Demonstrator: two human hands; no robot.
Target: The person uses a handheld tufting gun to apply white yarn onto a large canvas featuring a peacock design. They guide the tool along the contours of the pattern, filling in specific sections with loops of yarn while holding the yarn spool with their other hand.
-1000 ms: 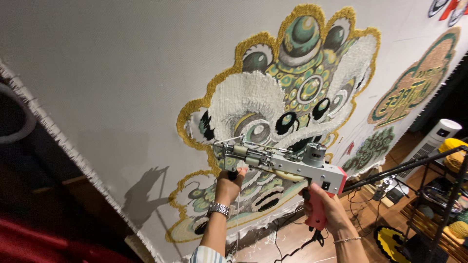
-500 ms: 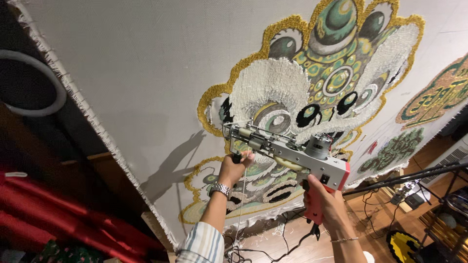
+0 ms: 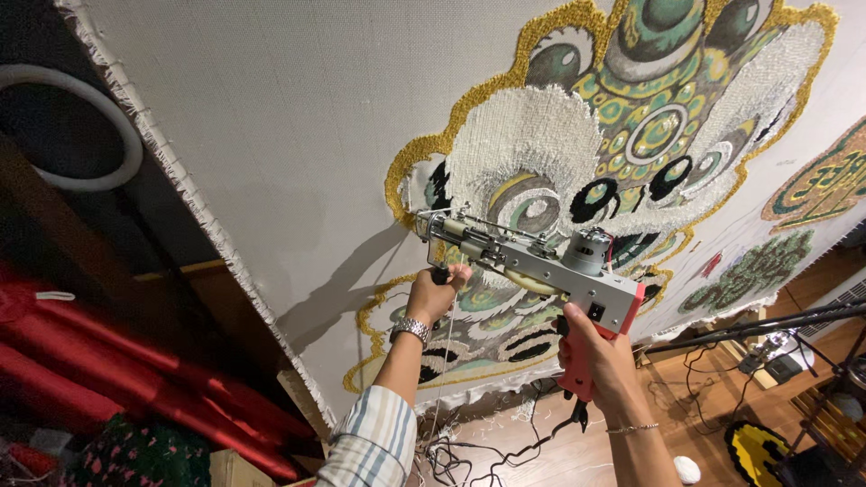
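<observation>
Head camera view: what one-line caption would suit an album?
Both hands press a tufting gun against stretched cloth.

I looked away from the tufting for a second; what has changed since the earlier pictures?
Little changed. The view has swung left, showing more of the dark frame side. The tufting gun stays pressed to the cloth, left hand on the front grip, right hand on the red handle.

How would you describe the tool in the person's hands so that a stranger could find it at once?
Start at the big stretched cloth with its half-tufted pattern. In front of its lower middle, both hands hold the tufting gun against it. It alone is grey metal with a pink-red grip.
</observation>
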